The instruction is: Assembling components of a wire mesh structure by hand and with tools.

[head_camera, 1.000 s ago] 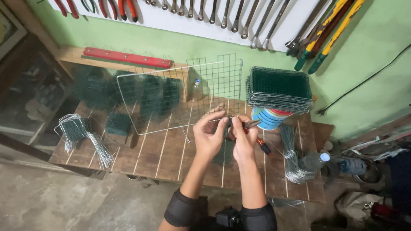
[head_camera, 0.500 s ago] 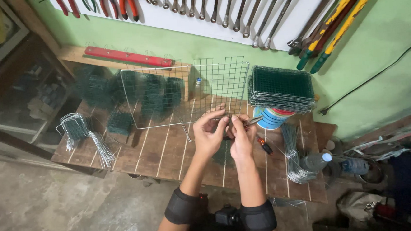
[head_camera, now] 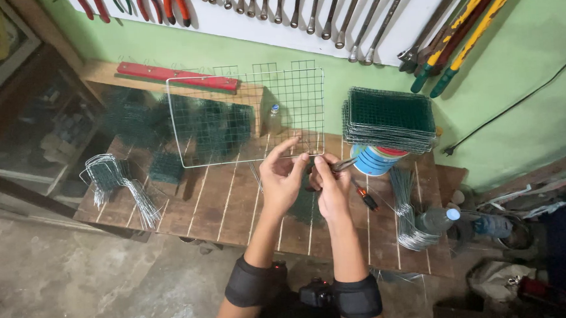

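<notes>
Head view: one view only.
Wire mesh panel (head_camera: pixel 247 115): stands upright on the wooden worktop (head_camera: pixel 233 208); light, springy, probably best held by its rim wire.
Left hand (head_camera: pixel 281 175): fingers pinching the panel's lower right corner.
Right hand (head_camera: pixel 330 185): closed around pliers (head_camera: pixel 343 165), touching that corner.

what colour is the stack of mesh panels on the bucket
Dark green, seen in the head view: the stack of mesh panels sits on a blue bucket.
</notes>
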